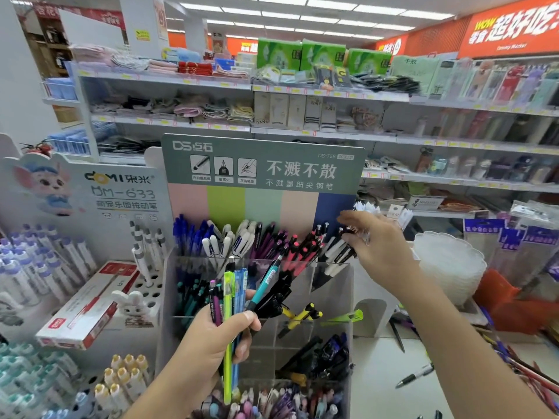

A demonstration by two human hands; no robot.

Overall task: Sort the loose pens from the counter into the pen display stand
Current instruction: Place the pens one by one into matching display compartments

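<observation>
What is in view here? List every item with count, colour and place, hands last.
pen display stand: one, clear acrylic with a grey-green header card, centre; compartments hold blue, white, purple, red-pink and black pens.
bundle of pens: several, yellow-green, blue, teal, purple, black, in the left hand.
loose pen: one, black and silver, on the counter at right.
white pen stand: one, left of centre, a few grey-white pens in its holes.
red and white box: one, at left.
plastic trays: a clear stack, at right.
left hand: grips the bundle.
right hand: at the stand's top right row, holding pens.
</observation>
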